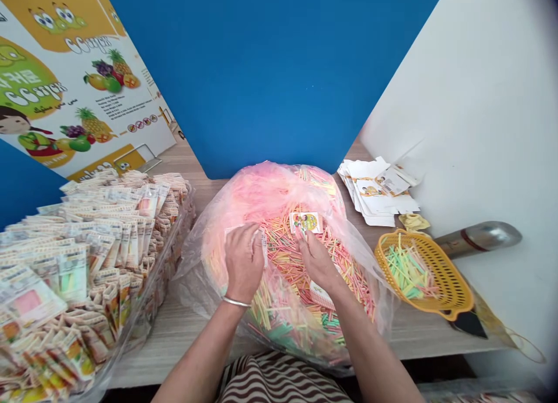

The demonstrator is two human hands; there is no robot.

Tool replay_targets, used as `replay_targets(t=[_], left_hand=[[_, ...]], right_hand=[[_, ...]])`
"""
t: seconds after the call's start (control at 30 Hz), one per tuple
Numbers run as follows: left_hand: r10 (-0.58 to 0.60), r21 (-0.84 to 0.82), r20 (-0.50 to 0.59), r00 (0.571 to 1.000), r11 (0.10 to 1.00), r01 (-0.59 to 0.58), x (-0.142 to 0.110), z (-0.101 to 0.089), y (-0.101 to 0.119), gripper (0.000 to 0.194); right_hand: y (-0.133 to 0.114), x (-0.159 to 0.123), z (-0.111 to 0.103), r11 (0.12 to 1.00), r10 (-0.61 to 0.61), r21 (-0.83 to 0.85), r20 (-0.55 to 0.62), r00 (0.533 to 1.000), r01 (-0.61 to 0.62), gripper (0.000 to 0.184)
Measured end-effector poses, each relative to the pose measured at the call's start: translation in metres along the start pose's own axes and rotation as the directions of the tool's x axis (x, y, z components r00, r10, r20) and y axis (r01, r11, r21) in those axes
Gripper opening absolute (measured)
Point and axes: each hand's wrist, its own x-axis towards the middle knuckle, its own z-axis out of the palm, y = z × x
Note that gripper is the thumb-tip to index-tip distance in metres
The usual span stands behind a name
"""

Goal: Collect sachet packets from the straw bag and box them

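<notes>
Coloured sticks (283, 249) in plastic bag (197, 286) and yellow basket (457, 310).

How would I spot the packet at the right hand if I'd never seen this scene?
Find the big see-through plastic bag of thin coloured sticks in the middle. Over the sticks, at the right hand, is a small white packet. Its printed front with a yellow patch faces the camera, while the second packet lower down is partly hidden by the right forearm.
</notes>
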Motion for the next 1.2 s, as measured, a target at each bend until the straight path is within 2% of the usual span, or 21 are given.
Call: replay_targets(t=[0.07,0.1,0.17,0.2,0.27,0.33,0.4,0.47,0.53,0.6,0.7,0.77,0.8,0.9,0.97,1.03,1.13,1.2], left_hand=[[-0.119,-0.24,0.198,0.973,0.957,0.166,-0.002,0.011,0.014,0.035],[-0.165,-0.337,0.315,0.934,0.901,0.273,-0.003,0.017,0.02,0.037],[-0.186,-0.46,0.506,0.842,0.767,0.446,-0.008,0.029,0.028,0.039],[-0.176,-0.505,0.552,0.815,0.707,0.495,-0.011,0.034,0.031,0.04],[-0.204,-0.608,0.54,0.817,0.577,0.546,-0.017,0.043,0.038,0.04],[-0.29,-0.71,0.518,0.805,0.379,0.594,-0.024,0.049,0.045,0.043],[-0.333,-0.727,0.612,0.717,0.12,0.676,-0.028,0.054,0.053,0.049],[-0.302,-0.656,0.738,0.603,-0.111,0.747,-0.03,0.056,0.06,0.054],[-0.295,-0.609,0.789,0.538,-0.261,0.749,-0.03,0.057,0.067,0.053],[-0.31,-0.603,0.796,0.519,-0.331,0.726,-0.03,0.058,0.07,0.047],[-0.334,-0.634,0.772,0.541,-0.338,0.696,-0.032,0.062,0.069,0.03],[-0.328,-0.67,0.739,0.589,-0.271,0.691,-0.036,0.067,0.065,0.018],[-0.302,-0.68,0.729,0.615,-0.206,0.704,-0.038,0.069,0.063,0.018],[-0.198,-0.67,0.716,0.669,0.075,0.739,-0.042,0.073,0.058,0.026],[-0.179,-0.667,0.698,0.693,0.191,0.72,-0.043,0.074,0.057,0.024],[-0.185,-0.676,0.689,0.7,0.183,0.714,-0.044,0.074,0.058,0.023],[-0.182,-0.68,0.705,0.686,0.104,0.726,-0.044,0.076,0.061,0.024],[-0.173,-0.678,0.709,0.684,0.101,0.728,-0.045,0.078,0.063,0.024]], right_hand=[[-0.007,-0.007,-0.005,0.943,-0.075,0.33,0.117,0.99,0.033,0.029],[-0.009,-0.01,-0.005,0.892,-0.114,0.45,0.152,0.982,0.034,0.029],[-0.012,-0.015,0.0,0.797,-0.142,0.603,0.179,0.974,0.006,0.029],[-0.013,-0.016,0.004,0.758,-0.12,0.651,0.173,0.978,-0.022,0.029],[-0.013,-0.016,0.012,0.692,-0.031,0.719,0.117,0.993,-0.063,0.033],[-0.012,-0.015,0.018,0.648,0.058,0.76,0.018,0.998,-0.051,0.036],[-0.01,-0.014,0.02,0.68,0.074,0.732,-0.116,0.991,0.035,0.038],[-0.009,-0.015,0.018,0.79,-0.003,0.587,-0.281,0.96,0.174,0.037],[-0.008,-0.017,0.013,0.878,-0.122,0.385,-0.396,0.91,0.285,0.033],[-0.006,-0.019,0.008,0.907,-0.2,0.259,-0.432,0.88,0.333,0.029],[-0.002,-0.021,0.002,0.928,-0.204,0.203,-0.422,0.884,0.311,0.03],[0.002,-0.023,-0.003,0.935,-0.2,0.196,-0.4,0.894,0.296,0.031],[0.004,-0.023,-0.005,0.935,-0.203,0.198,-0.381,0.902,0.294,0.032],[0.009,-0.025,-0.012,0.933,-0.221,0.213,-0.303,0.927,0.292,0.037],[0.012,-0.026,-0.017,0.933,-0.227,0.218,-0.263,0.938,0.287,0.041],[0.013,-0.028,-0.021,0.935,-0.232,0.211,-0.24,0.943,0.284,0.044],[0.014,-0.029,-0.027,0.943,-0.219,0.204,-0.219,0.951,0.264,0.047],[0.016,-0.03,-0.03,0.943,-0.2,0.224,-0.205,0.958,0.245,0.047]])
